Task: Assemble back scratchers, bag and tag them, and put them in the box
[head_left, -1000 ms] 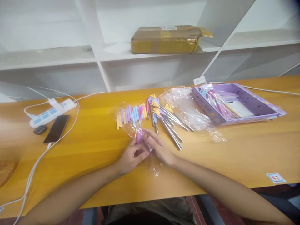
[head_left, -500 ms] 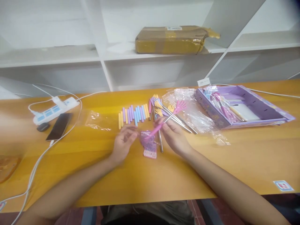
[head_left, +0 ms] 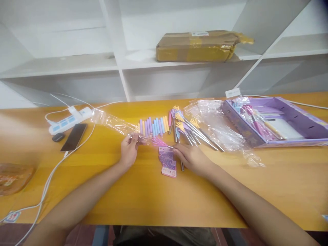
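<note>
Pink scratcher (head_left: 159,141), gripped by my right hand (head_left: 193,159), appears unbagged beside the clear bag (head_left: 118,125) my left hand (head_left: 129,152) pinches; wrapped scratchers (head_left: 260,128) occupy the purple box (head_left: 242,127), bare scratchers (head_left: 180,126) remain outside.

Bare, slender forearms (head_left: 84,198) and creased, dark grey-green cloth (head_left: 189,235) over the lap.

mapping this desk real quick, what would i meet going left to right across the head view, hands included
Orange object at the left edge → white power strip → left hand → pink hand-ended stick → right hand → purple box.
</note>
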Tool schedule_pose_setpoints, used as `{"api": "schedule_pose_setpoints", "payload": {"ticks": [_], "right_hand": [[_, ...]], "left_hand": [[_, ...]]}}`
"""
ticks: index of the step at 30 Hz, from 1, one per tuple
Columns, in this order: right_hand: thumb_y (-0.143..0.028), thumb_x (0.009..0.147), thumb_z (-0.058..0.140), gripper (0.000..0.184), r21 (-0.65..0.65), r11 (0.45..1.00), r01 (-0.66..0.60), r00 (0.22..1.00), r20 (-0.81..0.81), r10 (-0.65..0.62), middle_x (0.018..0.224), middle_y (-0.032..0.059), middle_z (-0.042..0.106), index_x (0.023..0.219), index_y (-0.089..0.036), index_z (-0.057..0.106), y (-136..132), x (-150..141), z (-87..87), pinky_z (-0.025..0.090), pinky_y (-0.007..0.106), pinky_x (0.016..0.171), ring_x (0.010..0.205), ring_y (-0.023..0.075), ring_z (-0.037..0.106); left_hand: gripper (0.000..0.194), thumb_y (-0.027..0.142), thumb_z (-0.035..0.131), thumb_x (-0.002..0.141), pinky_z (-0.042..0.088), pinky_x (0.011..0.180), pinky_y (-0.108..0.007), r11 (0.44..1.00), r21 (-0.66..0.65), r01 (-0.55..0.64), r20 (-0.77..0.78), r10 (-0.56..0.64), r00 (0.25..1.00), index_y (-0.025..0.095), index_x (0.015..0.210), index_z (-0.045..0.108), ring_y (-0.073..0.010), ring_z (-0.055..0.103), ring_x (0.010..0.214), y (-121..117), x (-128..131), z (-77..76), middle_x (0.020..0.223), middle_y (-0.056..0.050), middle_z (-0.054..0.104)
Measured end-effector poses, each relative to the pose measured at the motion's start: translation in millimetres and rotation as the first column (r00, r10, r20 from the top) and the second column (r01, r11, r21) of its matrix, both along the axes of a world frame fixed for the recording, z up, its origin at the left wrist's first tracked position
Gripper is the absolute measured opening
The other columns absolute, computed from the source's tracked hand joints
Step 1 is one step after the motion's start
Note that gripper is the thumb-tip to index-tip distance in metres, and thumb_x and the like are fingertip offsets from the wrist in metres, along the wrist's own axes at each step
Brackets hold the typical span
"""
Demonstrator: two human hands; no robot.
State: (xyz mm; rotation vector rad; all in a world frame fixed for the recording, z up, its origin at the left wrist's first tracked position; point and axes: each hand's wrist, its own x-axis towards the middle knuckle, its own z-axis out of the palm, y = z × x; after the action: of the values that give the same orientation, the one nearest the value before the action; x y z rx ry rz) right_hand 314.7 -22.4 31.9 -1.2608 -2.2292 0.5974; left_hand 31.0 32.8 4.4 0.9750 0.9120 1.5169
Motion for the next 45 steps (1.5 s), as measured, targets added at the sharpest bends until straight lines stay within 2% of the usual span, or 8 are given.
{"api": "schedule_pose_setpoints", "payload": {"ticks": [6, 19, 22, 27, 32, 37, 39, 45], "right_hand": [[-0.051, 0.118, 0.027, 0.051, 0.049, 0.998, 0.032, 0.988, 0.151, -0.039, 0.081, 0.0059, 0.073, 0.095, -0.024, 0.063, -0.5, -3.2, -3.9, 0.044, 0.032, 0.067, 0.068, 0.0203, 0.065], [-0.05, 0.119, 0.029, 0.053, 0.135, 0.99, -0.035, 0.991, 0.131, 0.017, 0.089, 0.0084, 0.075, 0.106, -0.021, 0.07, -3.9, -7.7, -4.7, 0.044, 0.031, 0.068, 0.072, 0.0187, 0.066], [-0.05, 0.118, 0.033, 0.047, 0.107, 0.994, 0.009, 0.99, 0.137, -0.024, 0.089, 0.0076, 0.077, 0.121, -0.02, 0.069, -5.6, -9.5, -5.9, 0.042, 0.029, 0.065, 0.067, 0.0184, 0.066], [-0.044, 0.116, 0.039, 0.058, -0.016, 0.996, 0.085, 0.992, 0.099, -0.083, 0.087, 0.0036, 0.077, 0.167, -0.016, 0.033, -14.0, -20.4, -6.5, 0.046, 0.029, 0.064, 0.067, 0.0214, 0.07], [-0.041, 0.115, 0.039, 0.07, 0.001, 0.996, 0.085, 0.994, 0.069, -0.085, 0.086, 0.0016, 0.075, 0.174, -0.015, 0.012, -20.9, -26.3, -1.9, 0.047, 0.03, 0.061, 0.063, 0.0221, 0.07], [-0.039, 0.116, 0.039, 0.052, 0.114, 0.974, 0.197, 0.98, -0.004, -0.198, 0.091, 0.0048, 0.076, 0.162, -0.016, 0.036, -10.6, -12.6, -1.4, 0.052, 0.032, 0.062, 0.066, 0.0229, 0.073], [-0.034, 0.116, 0.035, 0.042, 0.165, 0.959, 0.23, 0.973, -0.071, -0.221, 0.09, 0.0045, 0.074, 0.154, -0.019, 0.045, -7.2, -9.5, -4.8, 0.053, 0.031, 0.062, 0.067, 0.0216, 0.073], [-0.026, 0.117, 0.033, 0.038, 0.249, 0.961, 0.117, 0.993, -0.06, -0.105, 0.08, 0.0012, 0.073, 0.153, -0.02, 0.042, -22.7, -25.7, -15.0, 0.05, 0.028, 0.053, 0.053, 0.0174, 0.066]], "left_hand": [[0.05, 0.062, 0.093, 0.08, 0.06, 0.069, -0.027, 1.0, -0.015, 0.014, 0.024, -0.014, 1.0, 0.017, 0.082, 0.073, -0.0123, 0.069, 0.07, -0.2, 0.2, -2.6, 0.081, -0.002, 0.074], [0.046, 0.061, 0.09, 0.083, 0.068, 0.075, -0.035, 0.974, -0.093, 0.209, -0.057, -0.214, 0.975, 0.018, 0.091, 0.077, -0.0208, 0.078, 0.08, -20.5, 6.4, -11.1, 0.087, -0.005, 0.08], [0.047, 0.061, 0.089, 0.084, 0.069, 0.076, -0.038, 0.956, -0.107, 0.273, -0.062, -0.28, 0.958, 0.016, 0.092, 0.078, -0.0225, 0.079, 0.077, -25.1, 7.9, -11.0, 0.086, -0.007, 0.082], [0.042, 0.052, 0.092, 0.084, 0.069, 0.082, -0.04, 0.916, -0.122, 0.381, -0.067, -0.391, 0.918, 0.015, 0.101, 0.082, -0.0246, 0.081, 0.078, -33.3, 10.0, -10.7, 0.089, -0.009, 0.084], [0.037, 0.049, 0.094, 0.083, 0.068, 0.078, -0.038, 0.923, -0.107, 0.369, -0.021, -0.373, 0.928, 0.015, 0.095, 0.083, -0.023, 0.08, 0.074, -32.4, 10.7, -8.9, 0.086, -0.008, 0.084], [0.04, 0.058, 0.089, 0.087, 0.064, 0.074, -0.028, 0.978, -0.082, 0.19, 0.063, -0.185, 0.981, 0.019, 0.092, 0.08, -0.0156, 0.078, 0.076, -17.8, 6.9, -1.7, 0.088, -0.003, 0.083], [0.042, 0.059, 0.09, 0.085, 0.064, 0.073, -0.026, 0.979, -0.093, 0.18, 0.073, -0.174, 0.982, 0.019, 0.092, 0.08, -0.0149, 0.077, 0.076, -17.4, 8.3, 0.2, 0.088, -0.002, 0.082], [0.041, 0.053, 0.092, 0.084, 0.065, 0.074, -0.037, 0.893, -0.158, 0.422, 0.008, -0.426, 0.904, 0.013, 0.088, 0.083, -0.0235, 0.078, 0.072, -49.9, 23.6, -1.5, 0.081, -0.01, 0.083]]}}
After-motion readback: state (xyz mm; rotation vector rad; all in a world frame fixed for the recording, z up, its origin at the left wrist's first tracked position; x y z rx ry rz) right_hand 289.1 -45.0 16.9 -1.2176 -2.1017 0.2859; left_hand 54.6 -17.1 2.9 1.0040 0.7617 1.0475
